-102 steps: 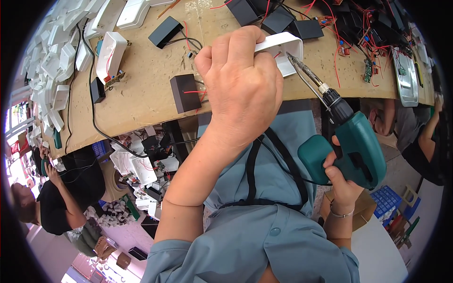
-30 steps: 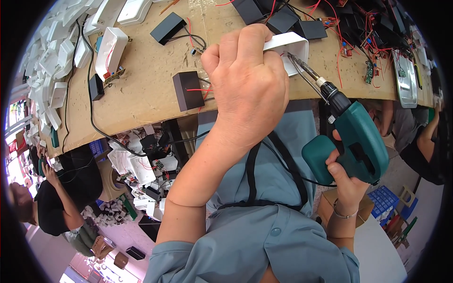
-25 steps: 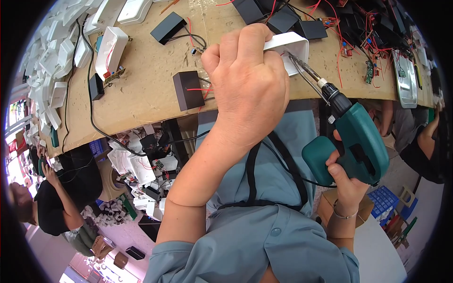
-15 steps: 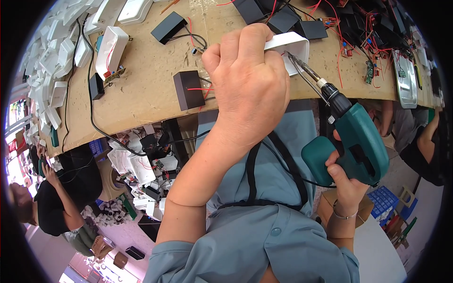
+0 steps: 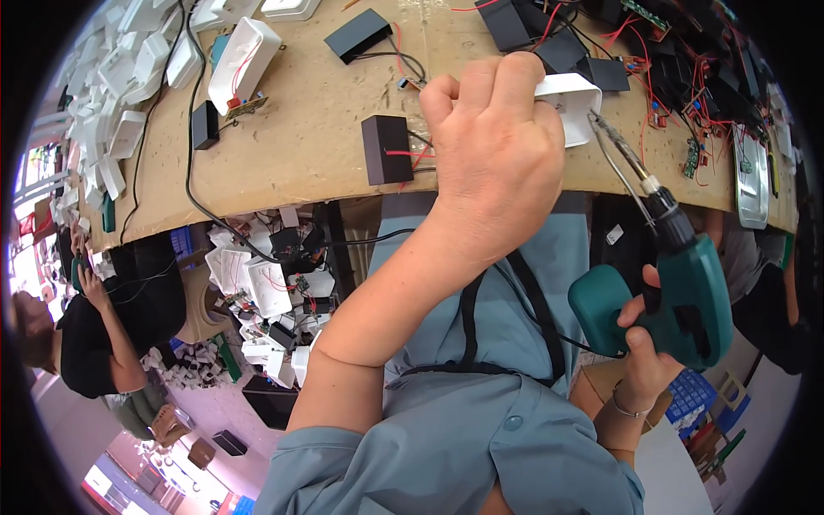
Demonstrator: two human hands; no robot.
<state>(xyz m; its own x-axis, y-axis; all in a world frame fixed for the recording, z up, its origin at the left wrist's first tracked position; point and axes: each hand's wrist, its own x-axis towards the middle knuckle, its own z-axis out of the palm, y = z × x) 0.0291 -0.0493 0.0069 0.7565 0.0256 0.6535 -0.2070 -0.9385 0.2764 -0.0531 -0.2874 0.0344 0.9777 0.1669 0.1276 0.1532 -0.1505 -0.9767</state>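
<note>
My left hand (image 5: 498, 146) is closed around a white plastic housing (image 5: 573, 96) above the table's front edge, its back turned up toward me. The hand hides much of the housing; its open side faces right. In my right hand (image 5: 648, 365) is a green soldering gun (image 5: 697, 279) with a black collar and a thin feed tube beside its tip. That tip lies at the housing's right rim. Left of my left hand, a black box (image 5: 386, 149) with red and black wires lies on the table. Another black box (image 5: 358, 36) sits farther back, wired to a small circuit board (image 5: 412, 83).
White housings (image 5: 129, 77) pile up at the far left of the table (image 5: 292, 129). Black boxes (image 5: 562, 51) and red-wired boards crowd the back right, near a metal tray (image 5: 752, 184). A black cable (image 5: 190, 163) crosses the left side. Another person (image 5: 103, 343) sits at left.
The soldering gun's tip has drawn back from inside the housing to its right rim. The whole scene has shifted right in the view. My left hand keeps its hold.
</note>
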